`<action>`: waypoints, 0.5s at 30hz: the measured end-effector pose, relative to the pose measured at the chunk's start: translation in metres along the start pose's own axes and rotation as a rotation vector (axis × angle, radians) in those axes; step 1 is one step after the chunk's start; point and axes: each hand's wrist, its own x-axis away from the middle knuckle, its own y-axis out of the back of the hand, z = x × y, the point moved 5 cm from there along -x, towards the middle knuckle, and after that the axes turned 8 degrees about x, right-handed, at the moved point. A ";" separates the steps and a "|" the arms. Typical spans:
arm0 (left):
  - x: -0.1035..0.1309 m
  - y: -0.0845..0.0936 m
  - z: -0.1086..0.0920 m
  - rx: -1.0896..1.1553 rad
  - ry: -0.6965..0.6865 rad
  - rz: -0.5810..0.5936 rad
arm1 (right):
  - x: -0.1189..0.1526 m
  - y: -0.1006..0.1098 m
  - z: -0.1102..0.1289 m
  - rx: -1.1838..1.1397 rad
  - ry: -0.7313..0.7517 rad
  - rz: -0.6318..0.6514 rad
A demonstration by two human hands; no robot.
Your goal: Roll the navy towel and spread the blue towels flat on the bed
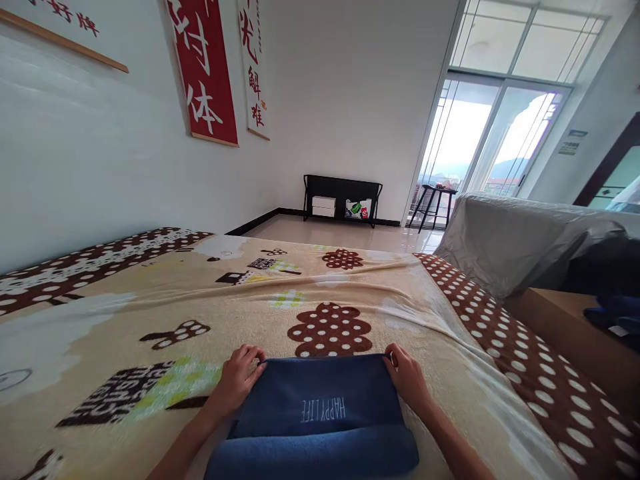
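Folded blue towel point(320, 417) bottom center on patterned blanket point(150, 320); left hand point(237, 380) and right hand point(407, 380) each curled, pinching its far corners.

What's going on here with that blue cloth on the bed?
A person is handling a dark blue towel lying on a patterned blanket spread over a bed. The left hand grips the towel's far left corner and the right hand grips its far right corner. The towel's near end looks folded or rolled over. The words HAPPY LIFE show on it.
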 end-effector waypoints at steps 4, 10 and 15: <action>0.003 -0.008 0.004 -0.056 0.009 -0.008 | 0.001 -0.006 0.001 0.039 0.012 0.019; 0.014 0.000 -0.044 -0.027 -0.162 0.197 | 0.011 0.011 0.040 0.028 0.260 0.119; 0.021 -0.012 -0.060 0.016 -0.321 0.580 | 0.019 0.007 0.054 -0.022 0.490 0.343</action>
